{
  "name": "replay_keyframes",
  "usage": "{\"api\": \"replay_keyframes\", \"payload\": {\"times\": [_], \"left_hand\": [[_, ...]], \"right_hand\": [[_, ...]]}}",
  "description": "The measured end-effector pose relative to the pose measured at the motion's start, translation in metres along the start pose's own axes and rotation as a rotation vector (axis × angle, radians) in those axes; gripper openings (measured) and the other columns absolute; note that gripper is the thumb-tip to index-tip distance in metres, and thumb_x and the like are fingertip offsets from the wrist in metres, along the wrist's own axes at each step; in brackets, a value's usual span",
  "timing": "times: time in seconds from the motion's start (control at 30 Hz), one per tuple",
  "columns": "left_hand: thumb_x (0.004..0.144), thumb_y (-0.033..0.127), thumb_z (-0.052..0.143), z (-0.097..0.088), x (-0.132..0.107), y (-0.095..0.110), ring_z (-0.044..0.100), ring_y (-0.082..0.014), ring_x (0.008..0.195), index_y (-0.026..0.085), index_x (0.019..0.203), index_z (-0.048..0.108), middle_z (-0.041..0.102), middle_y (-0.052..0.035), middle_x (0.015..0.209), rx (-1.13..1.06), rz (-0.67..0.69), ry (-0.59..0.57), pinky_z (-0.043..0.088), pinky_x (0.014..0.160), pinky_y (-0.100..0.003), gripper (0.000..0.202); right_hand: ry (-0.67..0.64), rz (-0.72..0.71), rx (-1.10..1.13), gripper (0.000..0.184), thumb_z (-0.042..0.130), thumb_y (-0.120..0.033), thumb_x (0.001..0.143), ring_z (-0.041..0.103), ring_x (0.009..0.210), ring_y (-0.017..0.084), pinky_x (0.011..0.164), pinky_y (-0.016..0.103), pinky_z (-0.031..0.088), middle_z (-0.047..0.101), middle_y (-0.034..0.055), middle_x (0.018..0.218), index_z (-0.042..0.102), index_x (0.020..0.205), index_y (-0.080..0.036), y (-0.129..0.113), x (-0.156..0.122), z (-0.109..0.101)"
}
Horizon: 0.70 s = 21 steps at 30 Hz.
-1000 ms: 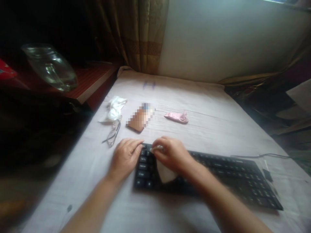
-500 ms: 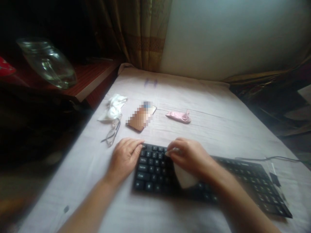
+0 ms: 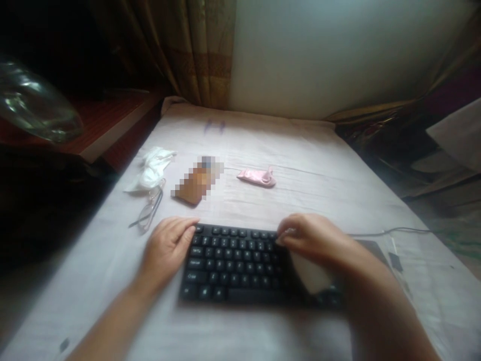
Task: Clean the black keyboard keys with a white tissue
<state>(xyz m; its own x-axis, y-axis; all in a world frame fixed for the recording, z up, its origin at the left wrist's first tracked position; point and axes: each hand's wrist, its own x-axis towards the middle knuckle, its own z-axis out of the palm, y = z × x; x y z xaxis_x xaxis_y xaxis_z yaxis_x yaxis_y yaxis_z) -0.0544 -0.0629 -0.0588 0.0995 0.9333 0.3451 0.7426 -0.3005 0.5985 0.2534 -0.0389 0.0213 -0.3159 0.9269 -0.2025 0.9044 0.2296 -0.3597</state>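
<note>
A black keyboard [image 3: 240,265] lies on the cloth-covered table. At its left end, my left hand [image 3: 169,243] grips the upper left corner, fingers at the back edge and thumb along the side. My right hand [image 3: 311,238] is closed on a white cloth [image 3: 311,271] and presses it over the keys right of the middle. The cloth hangs below the fingers toward the front rows. My right hand and forearm hide much of the keyboard's right part.
Behind the keyboard lie glasses [image 3: 150,210], a crumpled white item [image 3: 152,168], a blurred-out phone-like object [image 3: 193,185] and a small pink item [image 3: 257,177]. A glass jar [image 3: 37,103] stands on a wooden surface at left. A black cable [image 3: 391,230] runs off right.
My right hand has moved the cloth rightward across the keys, uncovering more of the middle. My left hand keeps its hold on the corner. The view has turned to the right.
</note>
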Motion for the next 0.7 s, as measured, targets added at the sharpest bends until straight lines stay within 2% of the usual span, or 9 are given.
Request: {"api": "replay_keyframes", "payload": {"times": [0.1,0.2,0.3,0.53,0.7], "left_hand": [[0.093,0.042,0.046,-0.001,0.001,0.0,0.064,-0.0227,0.095,0.024,0.102,0.072,0.074,-0.004,0.099,0.013,-0.006,-0.005,0.05,0.091,-0.038,0.032],[0.092,0.044,0.047,-0.001,0.001,-0.001,0.065,-0.023,0.094,0.024,0.101,0.072,0.074,-0.0043,0.098,0.018,-0.001,-0.007,0.05,0.091,-0.039,0.033],[0.092,0.044,0.047,-0.001,0.001,-0.002,0.065,-0.0229,0.094,0.023,0.101,0.072,0.074,-0.0046,0.099,0.011,0.009,-0.018,0.05,0.09,-0.039,0.033],[0.092,0.044,0.047,-0.002,0.002,-0.003,0.065,-0.0234,0.095,0.022,0.101,0.072,0.074,-0.0056,0.099,0.024,0.019,-0.017,0.05,0.089,-0.038,0.035],[0.092,0.045,0.046,-0.002,0.002,-0.003,0.065,-0.0232,0.095,0.022,0.101,0.072,0.074,-0.0053,0.099,0.037,0.011,-0.026,0.05,0.09,-0.039,0.036]], "right_hand": [[0.001,-0.001,0.016,0.019,0.065,-0.007,0.072,0.067,0.064,0.018,0.059,0.027,0.049,0.074,0.0032,0.07,0.076,0.071,-0.023,-0.009,-0.001,-0.002],[0.057,-0.069,0.073,0.018,0.064,-0.01,0.077,0.068,0.072,0.018,0.067,0.027,0.05,0.074,0.004,0.081,0.077,0.08,-0.023,-0.027,0.003,0.004],[0.03,-0.115,0.093,0.019,0.064,-0.009,0.078,0.068,0.074,0.017,0.07,0.027,0.05,0.074,0.004,0.084,0.077,0.082,-0.023,-0.035,0.006,0.011],[-0.027,0.049,-0.008,0.02,0.066,-0.008,0.075,0.068,0.078,0.022,0.069,0.031,0.049,0.075,0.0065,0.083,0.078,0.079,-0.023,-0.016,-0.001,0.0],[-0.145,0.185,-0.012,0.018,0.064,-0.012,0.077,0.068,0.08,0.022,0.071,0.029,0.048,0.076,0.007,0.084,0.079,0.082,-0.022,-0.013,-0.005,-0.014]]}}
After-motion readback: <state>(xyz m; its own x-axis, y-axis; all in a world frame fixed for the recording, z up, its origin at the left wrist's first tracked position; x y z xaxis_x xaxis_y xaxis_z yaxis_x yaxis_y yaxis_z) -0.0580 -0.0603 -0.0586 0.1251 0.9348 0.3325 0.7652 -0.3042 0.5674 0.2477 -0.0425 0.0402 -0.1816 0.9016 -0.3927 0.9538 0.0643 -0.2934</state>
